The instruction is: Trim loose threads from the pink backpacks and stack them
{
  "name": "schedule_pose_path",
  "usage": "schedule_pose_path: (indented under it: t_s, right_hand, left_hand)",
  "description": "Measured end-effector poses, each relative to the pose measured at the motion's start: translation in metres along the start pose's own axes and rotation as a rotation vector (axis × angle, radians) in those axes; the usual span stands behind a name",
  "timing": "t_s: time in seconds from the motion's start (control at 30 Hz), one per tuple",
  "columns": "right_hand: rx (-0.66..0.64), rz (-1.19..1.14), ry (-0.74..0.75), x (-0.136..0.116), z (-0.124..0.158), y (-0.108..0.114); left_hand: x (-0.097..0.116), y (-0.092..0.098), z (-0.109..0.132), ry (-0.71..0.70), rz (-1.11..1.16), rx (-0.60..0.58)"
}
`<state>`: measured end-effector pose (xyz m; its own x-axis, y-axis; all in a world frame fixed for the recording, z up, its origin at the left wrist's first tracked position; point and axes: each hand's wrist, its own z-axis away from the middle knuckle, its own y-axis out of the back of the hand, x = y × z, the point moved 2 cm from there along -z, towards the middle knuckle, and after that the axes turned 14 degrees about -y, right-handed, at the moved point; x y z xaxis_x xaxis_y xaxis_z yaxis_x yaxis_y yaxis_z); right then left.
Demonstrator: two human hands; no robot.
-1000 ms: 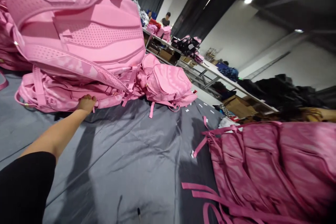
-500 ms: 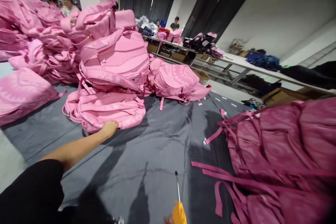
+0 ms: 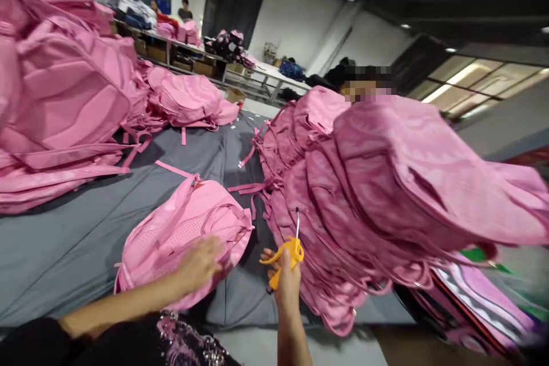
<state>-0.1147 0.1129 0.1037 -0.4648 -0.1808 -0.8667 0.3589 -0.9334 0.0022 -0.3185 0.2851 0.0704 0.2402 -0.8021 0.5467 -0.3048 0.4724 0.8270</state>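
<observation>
A pink backpack (image 3: 171, 240) lies on the grey cloth-covered table (image 3: 47, 251) in front of me, its padded strap side up. My left hand (image 3: 201, 263) is on this backpack, its fingers blurred by motion. To the right, my right hand (image 3: 285, 274) is wrapped round a yellow-handled tool (image 3: 291, 251) with a thin metal shaft and dark tip, pointing up and away. The tool is in front of a stack of pink backpacks (image 3: 326, 200) leaning in a row on the right.
More pink backpacks (image 3: 72, 86) are piled at the left, and another pink one (image 3: 189, 97) sits at the table's far part. Behind stand a long table (image 3: 266, 71) with goods and a person (image 3: 185, 10). A patterned bag (image 3: 476, 303) is at the lower right.
The view has swung right. My left hand has left the bag at the pile's base and is on a separate backpack nearer me. My right hand and the yellow tool have risen into view.
</observation>
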Motion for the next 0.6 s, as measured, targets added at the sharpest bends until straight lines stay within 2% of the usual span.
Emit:
schedule_pose_path:
  t_s: [0.03, 0.1, 0.17, 0.23, 0.3, 0.37, 0.5, 0.57, 0.6]
  right_hand:
    - [0.009, -0.038, 0.01, -0.006, 0.004, 0.01]
    - [-0.01, -0.025, 0.038, -0.012, 0.015, 0.022]
    - [-0.056, 0.087, 0.088, -0.012, 0.028, 0.02]
    - [-0.078, 0.216, 0.155, -0.009, 0.041, 0.01]
    - [-0.071, 0.299, 0.215, -0.005, 0.05, -0.003]
    - [-0.103, 0.378, 0.211, 0.002, 0.051, -0.015]
    - [-0.341, 0.693, 0.007, 0.017, 0.029, -0.043]
    - [-0.407, 0.876, -0.038, 0.017, 0.007, -0.063]
    - [-0.373, 0.95, -0.019, 0.014, -0.006, -0.074]
  left_hand:
    - [-0.011, -0.003, -0.004, 0.043, -0.1, 0.042]
    - [-0.049, -0.004, -0.005, 0.263, -0.293, 0.11]
    - [-0.091, -0.005, 0.003, 0.456, -0.353, 0.037]
    - [-0.12, -0.005, 0.012, 0.495, -0.327, -0.032]
    - [-0.13, 0.0, 0.021, 0.488, -0.218, 0.017]
    - [-0.129, 0.01, 0.029, 0.506, 0.07, 0.124]
    - [-0.125, 0.03, 0.036, 0.478, 1.014, 0.197]
    - [-0.132, 0.032, 0.038, 0.553, 1.305, 0.2]
    - [-0.138, 0.031, 0.038, 0.628, 1.379, 0.204]
